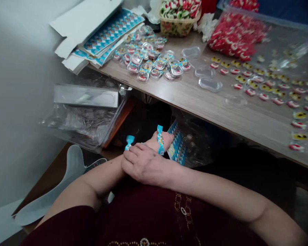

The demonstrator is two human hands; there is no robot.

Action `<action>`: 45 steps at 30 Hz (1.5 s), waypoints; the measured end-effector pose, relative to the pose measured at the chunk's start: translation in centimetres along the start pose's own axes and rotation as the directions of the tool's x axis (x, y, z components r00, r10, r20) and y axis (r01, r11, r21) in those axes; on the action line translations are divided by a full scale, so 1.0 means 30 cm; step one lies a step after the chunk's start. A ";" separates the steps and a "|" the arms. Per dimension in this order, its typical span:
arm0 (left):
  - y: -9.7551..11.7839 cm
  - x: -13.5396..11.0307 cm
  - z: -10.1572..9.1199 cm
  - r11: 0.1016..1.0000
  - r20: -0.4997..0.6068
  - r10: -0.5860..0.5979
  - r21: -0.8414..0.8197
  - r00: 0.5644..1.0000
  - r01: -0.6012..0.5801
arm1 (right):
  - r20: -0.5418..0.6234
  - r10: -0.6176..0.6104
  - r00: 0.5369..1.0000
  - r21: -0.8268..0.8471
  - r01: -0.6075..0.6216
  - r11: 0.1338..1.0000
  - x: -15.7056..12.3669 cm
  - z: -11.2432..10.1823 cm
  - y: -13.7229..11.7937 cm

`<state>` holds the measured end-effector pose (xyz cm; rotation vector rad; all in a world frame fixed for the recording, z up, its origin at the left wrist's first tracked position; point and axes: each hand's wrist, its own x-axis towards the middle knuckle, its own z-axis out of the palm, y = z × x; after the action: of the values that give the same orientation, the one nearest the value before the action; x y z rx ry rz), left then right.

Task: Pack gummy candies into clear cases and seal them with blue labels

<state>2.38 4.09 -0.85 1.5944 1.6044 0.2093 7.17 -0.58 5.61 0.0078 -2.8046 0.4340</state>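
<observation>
My arms cross in front of my maroon top. My right hand (143,164) lies over my left wrist, its fingertips pinching a small blue twist of wrapper (129,142). My left hand (162,140) sits partly beneath it, with a blue twist-ended wrapper (160,139) upright across its back or fingers. The left fingers are mostly hidden, so the grip is hard to see. A strip of blue-and-white printed sheet (177,147) stands just beyond my left hand.
Above my hands, a wood-look table edge (195,99) carries clear blister cups (149,56), rows of yellow and red sweets (261,87), a bag of red sweets (236,37) and a boxed stack of printed sheets (100,37). A clear plastic bin (84,119) stands below left, beside a wall.
</observation>
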 end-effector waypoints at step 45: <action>-0.073 -0.137 -0.062 0.507 0.238 -0.164 -0.812 0.957 0.289 | 0.164 0.919 0.359 0.456 -0.854 0.252 -0.320 0.019 0.193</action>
<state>-1.13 0.87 0.68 0.5977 1.2597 0.6238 15.87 4.39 0.55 -1.5399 -2.1432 1.2992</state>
